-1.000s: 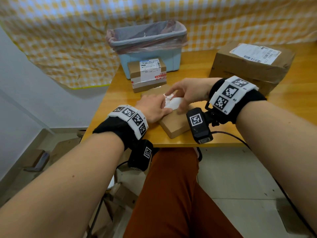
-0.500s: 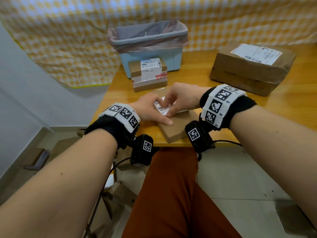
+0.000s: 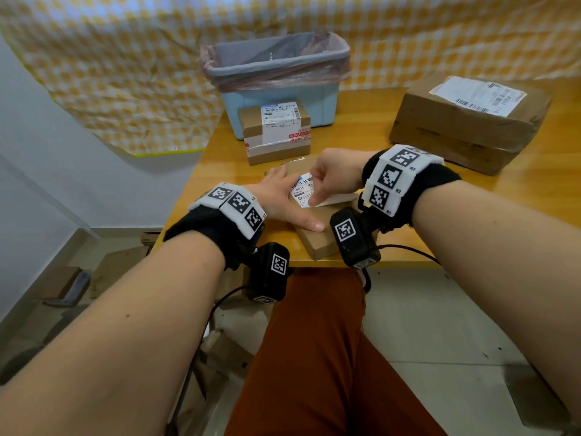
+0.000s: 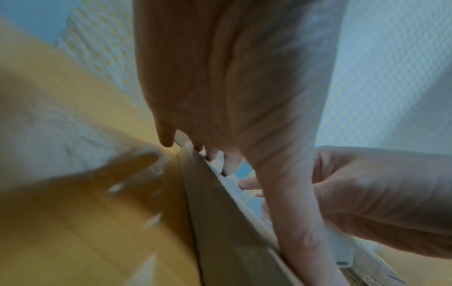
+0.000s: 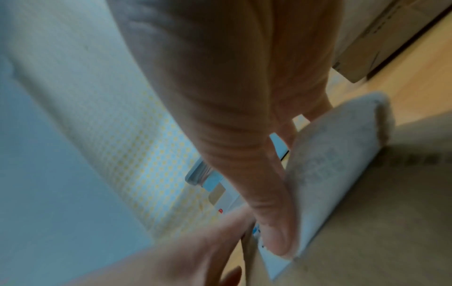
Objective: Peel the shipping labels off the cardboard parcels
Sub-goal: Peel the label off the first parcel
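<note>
A flat cardboard parcel [image 3: 319,245] lies at the table's front edge. My left hand [image 3: 278,199] presses flat on its left part, fingers straight and thumb [image 3: 311,225] stretched along the top. My right hand [image 3: 317,190] pinches the white shipping label [image 3: 301,191], which is partly lifted and folded back toward the left. In the right wrist view the label [image 5: 327,174] curls up off the parcel [image 5: 367,241] beside my thumb [image 5: 271,222]. The left wrist view shows my left hand's palm [image 4: 232,87] on the parcel's edge [image 4: 220,212], with my right hand [image 4: 379,193] beside it.
A small labelled parcel [image 3: 276,136] stands behind, against a light blue bin [image 3: 327,105] lined with a pink bag. A large labelled parcel [image 3: 465,130] sits at the right rear of the wooden table [image 3: 534,190]. A yellow checked cloth hangs behind.
My right hand has drawn the label's free end leftward and nearer me, folding it back over itself. The left hand stays pressed on the parcel.
</note>
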